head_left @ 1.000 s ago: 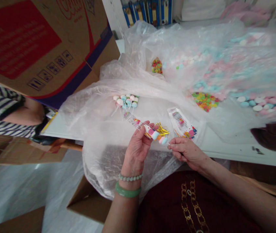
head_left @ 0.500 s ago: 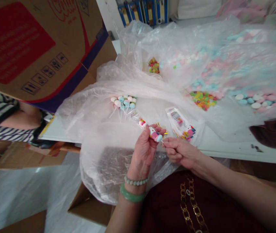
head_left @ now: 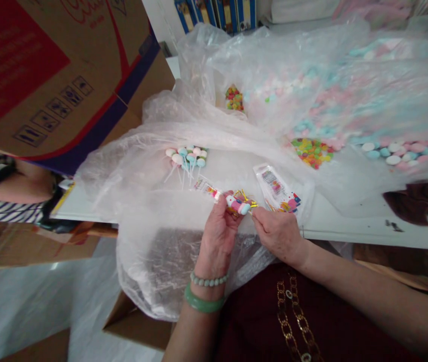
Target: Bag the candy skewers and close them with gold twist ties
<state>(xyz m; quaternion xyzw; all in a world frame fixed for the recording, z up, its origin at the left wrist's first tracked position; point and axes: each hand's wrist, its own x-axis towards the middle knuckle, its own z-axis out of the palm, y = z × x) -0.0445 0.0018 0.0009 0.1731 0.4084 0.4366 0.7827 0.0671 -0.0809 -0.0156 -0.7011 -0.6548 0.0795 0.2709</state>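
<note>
My left hand (head_left: pixel 219 226) grips a small printed clear bag (head_left: pixel 202 186) with soft pink, white and pale blue sweets (head_left: pixel 238 204) in it; a pale blue one is at the near end. Close beside that end, my right hand (head_left: pixel 278 231) is closed in a pinch on a thin white stick, mostly hidden by the fingers. Gold twist ties (head_left: pixel 243 196) lie just behind the sweets, by my left fingers. A pile of flat printed bags (head_left: pixel 276 186) rests beyond my right hand. Marshmallow lollipops (head_left: pixel 187 158) on white sticks lie farther left.
Clear plastic sheeting (head_left: pixel 142 201) covers much of the white table (head_left: pixel 344 226). Loose marshmallows (head_left: pixel 398 151) and colourful gummies (head_left: pixel 314 152) lie to the right, near a brown cloth (head_left: pixel 421 203). A large carton (head_left: pixel 97 55) stands at left, with another person's arm (head_left: pixel 18 186) below it.
My right hand has turned, its back now more upward, and stays by the near end of the bag. The gold twist ties show more clearly. The view has shifted slightly.
</note>
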